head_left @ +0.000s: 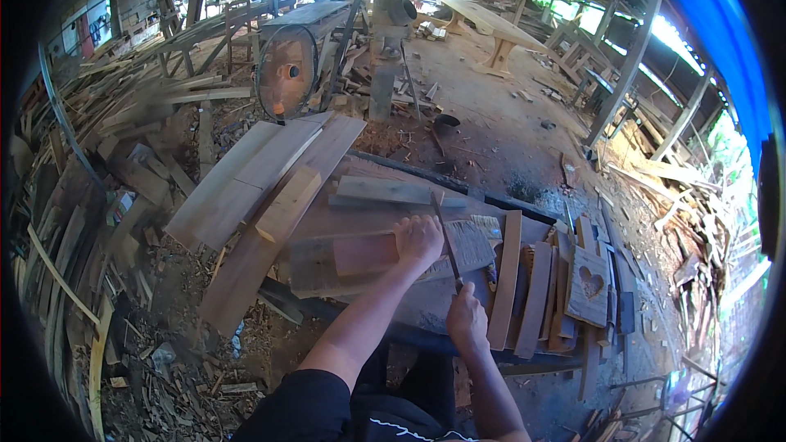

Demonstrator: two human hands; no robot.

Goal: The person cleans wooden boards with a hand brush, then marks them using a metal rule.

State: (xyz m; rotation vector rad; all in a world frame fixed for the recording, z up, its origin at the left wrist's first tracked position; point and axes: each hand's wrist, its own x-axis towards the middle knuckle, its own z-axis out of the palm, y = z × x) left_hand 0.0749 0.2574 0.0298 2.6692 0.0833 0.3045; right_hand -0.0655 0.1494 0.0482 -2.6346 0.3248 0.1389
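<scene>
My right hand (467, 319) is closed around the lower end of a long, narrow, dark metal tool that looks like a file (448, 241). The tool points away from me, just right of my left hand (419, 241). My left hand is curled and pressed down at the right end of a reddish-brown wooden board (364, 254); its fingertips are hidden. Under that board lies a wider, rough-edged plank (313, 268). A weathered grey wood piece (472, 247) is directly right of the tool. Whether the blade touches the wood I cannot tell.
Several narrow wood strips (505, 282) and a block with a heart-shaped cutout (588, 285) lie at the workbench's right. Long planks (246, 180) rest at its left, and a grey batten (385, 190) behind my hands. A round-guarded fan (286, 72) stands beyond. Scrap wood surrounds the bench.
</scene>
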